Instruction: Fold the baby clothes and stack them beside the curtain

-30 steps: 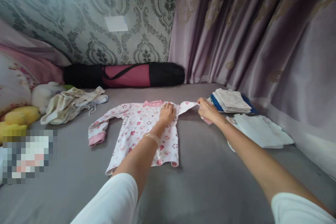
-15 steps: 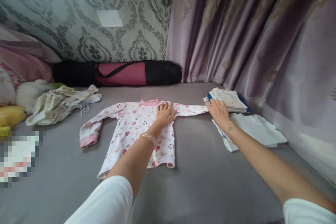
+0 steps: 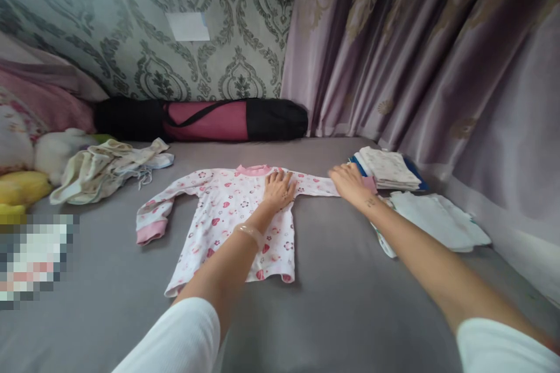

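Observation:
A child's white long-sleeved shirt [image 3: 236, 221] with a pink collar and heart and flower prints lies spread flat, its neck away from me. My left hand [image 3: 279, 189] rests on the shirt near the shoulder, palm down with fingers apart. On the right sleeve, which is stretched straight out, my right hand [image 3: 349, 182] has its fingers bent and bunched on the fabric. The pink cuff [image 3: 370, 184] shows just beyond that hand. The other sleeve [image 3: 155, 210] bends down toward me on the left.
Folded clothes [image 3: 387, 168] are stacked at the right, beside a flat white garment [image 3: 437, 221]. Crumpled clothes [image 3: 100, 169] and plush toys [image 3: 26, 186] lie at the left. A long black and maroon bag [image 3: 205, 120] lies along the wall. A curtain [image 3: 394, 41] hangs at the right.
My right hand has moved inward along the sleeve from its end, and the pink cuff now shows past it. My left hand stays on the shirt. The view has shifted slightly.

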{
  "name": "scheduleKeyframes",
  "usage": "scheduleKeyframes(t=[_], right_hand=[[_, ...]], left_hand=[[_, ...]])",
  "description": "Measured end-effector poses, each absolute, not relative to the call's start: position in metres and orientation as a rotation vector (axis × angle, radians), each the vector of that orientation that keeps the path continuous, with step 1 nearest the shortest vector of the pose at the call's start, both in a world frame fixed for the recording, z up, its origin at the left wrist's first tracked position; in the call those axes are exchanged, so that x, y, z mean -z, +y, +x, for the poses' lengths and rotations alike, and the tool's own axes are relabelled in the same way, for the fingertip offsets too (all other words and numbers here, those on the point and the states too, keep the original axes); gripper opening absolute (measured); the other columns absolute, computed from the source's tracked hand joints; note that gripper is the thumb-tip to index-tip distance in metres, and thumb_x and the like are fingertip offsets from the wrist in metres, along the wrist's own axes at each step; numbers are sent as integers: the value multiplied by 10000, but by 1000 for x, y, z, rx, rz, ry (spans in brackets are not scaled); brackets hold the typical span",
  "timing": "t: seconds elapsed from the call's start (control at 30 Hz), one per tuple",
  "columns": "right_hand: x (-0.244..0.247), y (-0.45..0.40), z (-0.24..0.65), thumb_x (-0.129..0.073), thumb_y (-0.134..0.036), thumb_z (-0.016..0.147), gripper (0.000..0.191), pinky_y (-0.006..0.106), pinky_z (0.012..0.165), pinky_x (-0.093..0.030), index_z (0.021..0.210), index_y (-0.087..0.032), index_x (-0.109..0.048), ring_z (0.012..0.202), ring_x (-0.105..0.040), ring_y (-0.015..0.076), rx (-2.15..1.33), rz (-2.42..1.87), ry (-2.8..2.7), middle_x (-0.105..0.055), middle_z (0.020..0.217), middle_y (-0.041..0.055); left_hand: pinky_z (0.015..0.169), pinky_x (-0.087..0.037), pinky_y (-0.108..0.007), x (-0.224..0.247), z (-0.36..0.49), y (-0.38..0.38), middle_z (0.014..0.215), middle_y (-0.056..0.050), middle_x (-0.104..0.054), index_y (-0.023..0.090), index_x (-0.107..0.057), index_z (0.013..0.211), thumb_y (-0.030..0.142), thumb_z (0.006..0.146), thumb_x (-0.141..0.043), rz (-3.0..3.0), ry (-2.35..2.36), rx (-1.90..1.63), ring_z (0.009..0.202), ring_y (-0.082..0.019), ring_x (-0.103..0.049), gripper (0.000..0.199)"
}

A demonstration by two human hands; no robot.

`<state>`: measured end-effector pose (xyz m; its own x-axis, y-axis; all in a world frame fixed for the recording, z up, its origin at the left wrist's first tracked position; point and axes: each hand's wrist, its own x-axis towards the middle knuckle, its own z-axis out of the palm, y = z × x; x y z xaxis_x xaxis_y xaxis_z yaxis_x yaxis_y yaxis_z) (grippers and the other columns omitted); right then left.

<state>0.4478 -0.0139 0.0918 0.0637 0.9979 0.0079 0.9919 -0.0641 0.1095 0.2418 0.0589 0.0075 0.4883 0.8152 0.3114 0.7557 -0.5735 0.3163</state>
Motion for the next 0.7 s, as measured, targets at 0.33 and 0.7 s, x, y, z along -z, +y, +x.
scheduleKeyframes(t=[0.33,0.7], right_hand=[[-63,66,376,-592,-382,939,366,430,880,-533,1240,-175,-570,1044,-608,218,122,2338,2180,-583,1244,85],[-48,66,355,-343,-91,935,361,425,1004,-331,1159,-126,-624,1220,-482,307,-69,2528,2167,-588,1250,200]], left_hand=[[1141,-260,-449,-3,241,62,1399,-180,-506,117,-506,1253,243,908,-441,2553,1402,-685,1354,-291,-392,373],[1158,-152,-603,-2,245,63,1558,-195,-313,124,-426,1430,352,953,-332,2549,1369,-488,1452,-333,-251,538]])
